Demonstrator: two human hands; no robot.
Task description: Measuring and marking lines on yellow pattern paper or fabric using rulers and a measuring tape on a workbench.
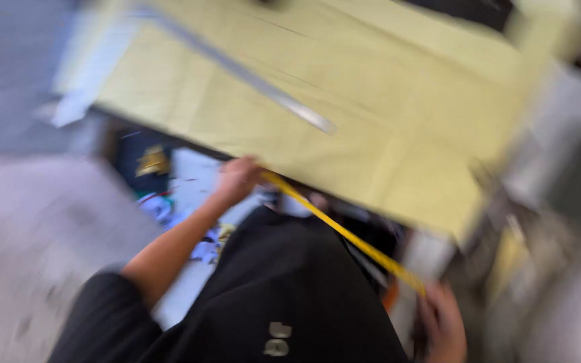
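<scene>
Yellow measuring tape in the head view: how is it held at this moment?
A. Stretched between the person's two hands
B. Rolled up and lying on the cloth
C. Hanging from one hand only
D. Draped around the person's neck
A: the yellow measuring tape runs taut from the left hand, at the edge of the pale yellow cloth, down to the right hand.

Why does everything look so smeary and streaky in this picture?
Head view: the whole frame is motion-blurred, as if the camera was turning. The pale yellow cloth and long grey metal ruler have soft, streaked edges. The left hand and right hand, stretching a yellow measuring tape between them, are fuzzy too. Lighting is even daylight, with no harsh glare.
</scene>
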